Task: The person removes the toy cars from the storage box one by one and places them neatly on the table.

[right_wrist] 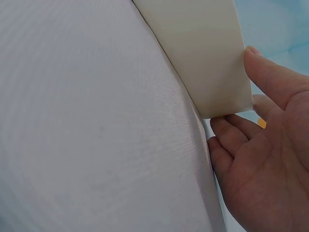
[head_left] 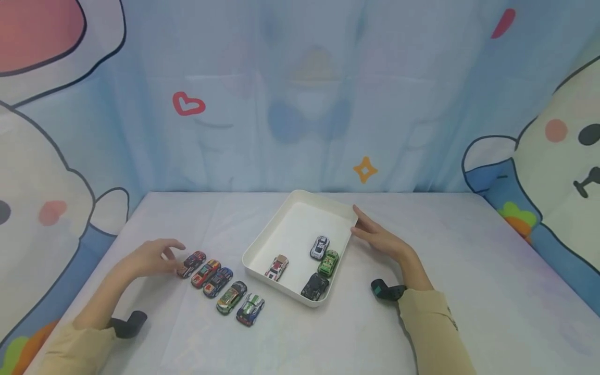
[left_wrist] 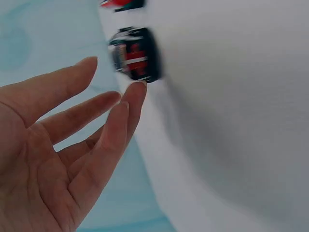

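My left hand is beside the leftmost toy car of a slanting row on the table. In the left wrist view, its thumb and fingers are spread apart with nothing between them. One fingertip is very near that dark red-and-black car; contact cannot be told. My right hand holds the far right corner of a white tray. In the right wrist view, the thumb lies at the tray's rim and fingers bend around the corner. Inside the tray are a white car, a green car, a black car and a red-and-white car.
The row also has a red-and-orange car, a blue-and-red car, a green-and-gold car and a white-green-blue car. A white cloth covers the table. A printed blue curtain hangs behind its far edge.
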### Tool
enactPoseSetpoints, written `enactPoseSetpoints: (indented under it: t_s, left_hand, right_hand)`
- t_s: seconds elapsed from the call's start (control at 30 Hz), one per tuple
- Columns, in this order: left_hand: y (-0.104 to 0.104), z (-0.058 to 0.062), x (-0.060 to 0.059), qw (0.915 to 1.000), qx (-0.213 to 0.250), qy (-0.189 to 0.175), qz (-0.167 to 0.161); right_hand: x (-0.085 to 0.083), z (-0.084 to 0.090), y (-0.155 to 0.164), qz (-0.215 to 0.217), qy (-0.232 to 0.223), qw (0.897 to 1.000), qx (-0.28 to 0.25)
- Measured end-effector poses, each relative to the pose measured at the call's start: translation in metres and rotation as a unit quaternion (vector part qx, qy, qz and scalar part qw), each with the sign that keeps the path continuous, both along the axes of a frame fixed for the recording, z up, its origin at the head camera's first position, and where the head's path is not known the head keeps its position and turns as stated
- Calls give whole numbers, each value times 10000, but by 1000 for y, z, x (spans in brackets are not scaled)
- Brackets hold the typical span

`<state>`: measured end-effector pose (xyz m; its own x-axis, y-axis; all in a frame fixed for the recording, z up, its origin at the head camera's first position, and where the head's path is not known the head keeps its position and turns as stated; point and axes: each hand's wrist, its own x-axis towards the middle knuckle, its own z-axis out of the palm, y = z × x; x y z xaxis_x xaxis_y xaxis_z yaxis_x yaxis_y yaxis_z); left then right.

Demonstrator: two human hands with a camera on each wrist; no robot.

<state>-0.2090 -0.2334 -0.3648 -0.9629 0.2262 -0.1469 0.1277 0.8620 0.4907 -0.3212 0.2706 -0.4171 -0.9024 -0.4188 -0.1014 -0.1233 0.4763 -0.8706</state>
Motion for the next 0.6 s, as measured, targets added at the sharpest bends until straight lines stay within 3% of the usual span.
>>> enactPoseSetpoints:
  t_s: [0.17,0.27,0.4,0.5,0.6]
  left_hand:
    - [26,24,-16,9975,-149,634,-273]
    - [62,43,-30,9945,-189,817,-625]
    - [123,67,-56,9900,-249,680,-1212]
    - [168,73,-78,9833,-483,511,-1679]
    - [204,64,-98,9749,-691,228,-2106]
  right_hand:
    - [0,0,-1,48,13,10000,-80]
    - [-1,0,0,123,21,9998,-157]
    - [-1,-1,1,129,12,9997,-190]
    - [-1,0,1,106,13,9997,-208]
    - [0,1,2,123,6,9996,-240]
